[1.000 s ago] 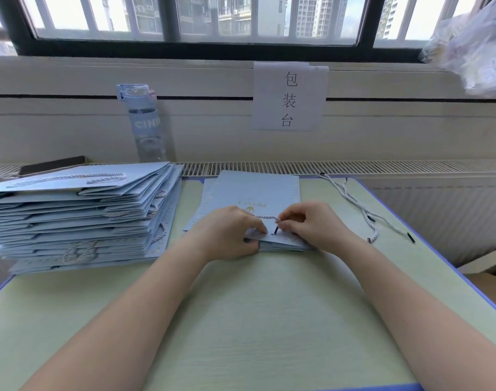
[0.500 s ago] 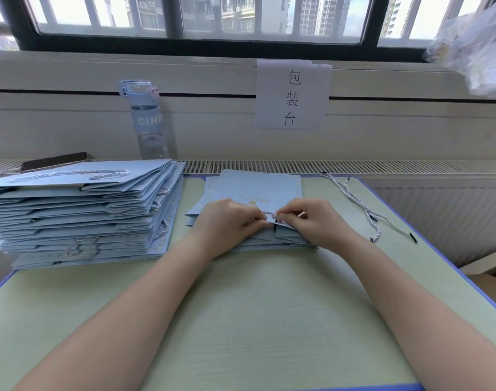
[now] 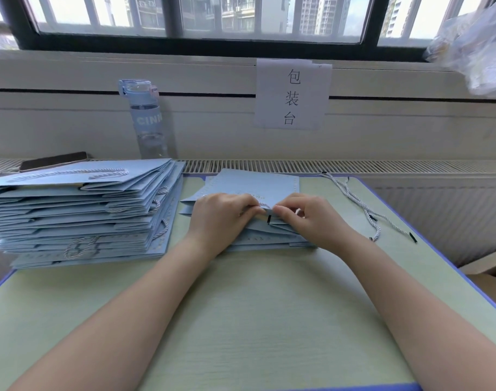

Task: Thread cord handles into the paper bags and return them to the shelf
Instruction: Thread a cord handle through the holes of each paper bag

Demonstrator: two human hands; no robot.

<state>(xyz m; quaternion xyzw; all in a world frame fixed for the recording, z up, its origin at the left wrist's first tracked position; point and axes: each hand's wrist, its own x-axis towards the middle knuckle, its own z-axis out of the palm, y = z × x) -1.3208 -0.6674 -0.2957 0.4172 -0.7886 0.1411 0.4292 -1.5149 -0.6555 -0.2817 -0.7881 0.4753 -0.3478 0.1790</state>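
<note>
As left hand (image 3: 221, 218) grips bag (image 3: 258, 184), right hand (image 3: 311, 221) pinches cord (image 3: 263, 206), tip (image 3: 268, 219) nearward.

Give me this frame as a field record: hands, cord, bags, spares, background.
left hand: grips the near edge of the top bag
right hand: pinches the cord, touching the left hand
cord tip: black, pokes down at the bag edge between the hands
work pile: a few flat bags under the top bag
finished stack: left of the hands, cord handles showing
spare cords: loose on the table, right of the hands
background: water bottle, paper sign on the wall
</note>
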